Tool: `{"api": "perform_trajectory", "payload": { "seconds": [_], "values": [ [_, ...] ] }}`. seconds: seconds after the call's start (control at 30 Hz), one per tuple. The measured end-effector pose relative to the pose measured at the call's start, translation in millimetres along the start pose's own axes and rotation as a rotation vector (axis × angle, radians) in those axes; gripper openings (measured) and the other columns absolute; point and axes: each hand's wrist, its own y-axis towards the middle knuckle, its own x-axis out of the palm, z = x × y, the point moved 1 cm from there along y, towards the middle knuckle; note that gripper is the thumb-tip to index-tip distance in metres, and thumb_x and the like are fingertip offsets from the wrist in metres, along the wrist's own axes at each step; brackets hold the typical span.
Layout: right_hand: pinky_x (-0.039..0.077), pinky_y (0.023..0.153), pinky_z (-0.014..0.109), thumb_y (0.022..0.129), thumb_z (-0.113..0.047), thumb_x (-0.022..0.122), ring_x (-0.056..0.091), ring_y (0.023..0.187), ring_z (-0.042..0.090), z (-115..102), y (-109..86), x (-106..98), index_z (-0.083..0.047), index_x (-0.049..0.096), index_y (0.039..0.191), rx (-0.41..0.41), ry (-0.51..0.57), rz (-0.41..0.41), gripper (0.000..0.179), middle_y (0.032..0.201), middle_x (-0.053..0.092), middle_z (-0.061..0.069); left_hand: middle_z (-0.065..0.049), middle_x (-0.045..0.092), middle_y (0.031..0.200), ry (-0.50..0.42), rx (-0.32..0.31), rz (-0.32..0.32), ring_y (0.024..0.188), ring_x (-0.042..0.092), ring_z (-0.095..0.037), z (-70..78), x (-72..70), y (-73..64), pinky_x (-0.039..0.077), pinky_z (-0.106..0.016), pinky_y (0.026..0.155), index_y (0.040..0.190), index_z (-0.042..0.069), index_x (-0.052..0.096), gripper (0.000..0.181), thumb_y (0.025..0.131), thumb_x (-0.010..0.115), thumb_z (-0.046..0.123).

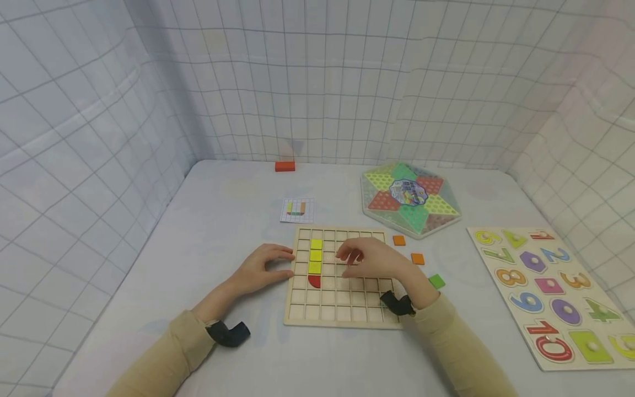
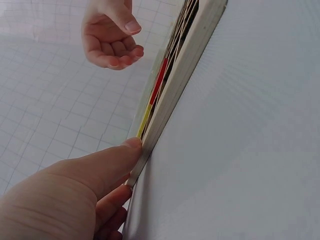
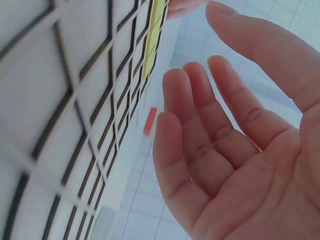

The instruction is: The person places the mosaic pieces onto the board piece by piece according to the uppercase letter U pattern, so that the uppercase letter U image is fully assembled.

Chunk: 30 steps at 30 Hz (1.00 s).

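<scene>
A wooden grid board (image 1: 342,324) lies on the table. One of its columns holds several yellow square tiles (image 1: 315,256) and, at the near end, a red quarter-round tile (image 1: 314,281). At the board's left edge is my left hand (image 1: 260,268), thumb and fingertips against the rim. My right hand (image 1: 374,259) hovers over the right half of the board, its fingers loosely bent; the right wrist view shows nothing in the palm. Right of the board lie two orange square tiles (image 1: 418,258) and a green square tile (image 1: 436,281).
Behind the board lies a small pattern card (image 1: 297,210), with a red block (image 1: 285,166) farther back. A hexagonal star-pattern game board (image 1: 410,198) sits at back right. At the right is a number and shape puzzle board (image 1: 550,298). Grid-patterned cloth walls (image 1: 317,82) surround the table.
</scene>
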Motion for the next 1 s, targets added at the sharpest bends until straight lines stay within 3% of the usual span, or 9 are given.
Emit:
{"api": "perform_trajectory", "payload": {
  "seconds": [0.4, 0.63, 1.0],
  "values": [
    [0.049, 0.083, 0.037, 0.081, -0.024, 0.074, 0.059, 0.092, 0.017, 26.1, -41.3, -28.0, -0.006, 0.062, 0.11, 0.05, 0.014, 0.111, 0.035, 0.104, 0.063, 0.007, 0.0, 0.058, 0.123, 0.005, -0.02, -0.011, 0.121, 0.046, -0.021, -1.7, -0.1, 0.2, 0.034, -0.044, 0.102, 0.112, 0.014, 0.068, 0.037, 0.08, 0.075, 0.031],
    [0.05, 0.08, 0.035, 0.08, -0.022, 0.076, 0.059, 0.091, 0.017, 46.0, -56.8, -33.0, -0.007, 0.063, 0.106, 0.093, 0.048, 0.153, 0.033, 0.102, 0.063, 0.006, 0.0, 0.059, 0.122, 0.009, -0.011, -0.005, 0.119, 0.047, -0.022, -0.8, -0.8, -0.1, 0.035, -0.044, 0.101, 0.112, 0.013, 0.069, 0.037, 0.08, 0.075, 0.031],
    [0.049, 0.078, 0.034, 0.08, -0.022, 0.076, 0.056, 0.088, 0.02, 59.0, -77.8, -36.9, -0.008, 0.064, 0.103, 0.161, 0.015, 0.171, 0.03, 0.096, 0.063, 0.002, 0.0, 0.059, 0.123, 0.005, -0.026, -0.014, 0.12, 0.046, -0.022, -1.3, -0.3, 0.0, 0.034, -0.045, 0.102, 0.113, 0.013, 0.068, 0.038, 0.081, 0.075, 0.032]
  ]
}}
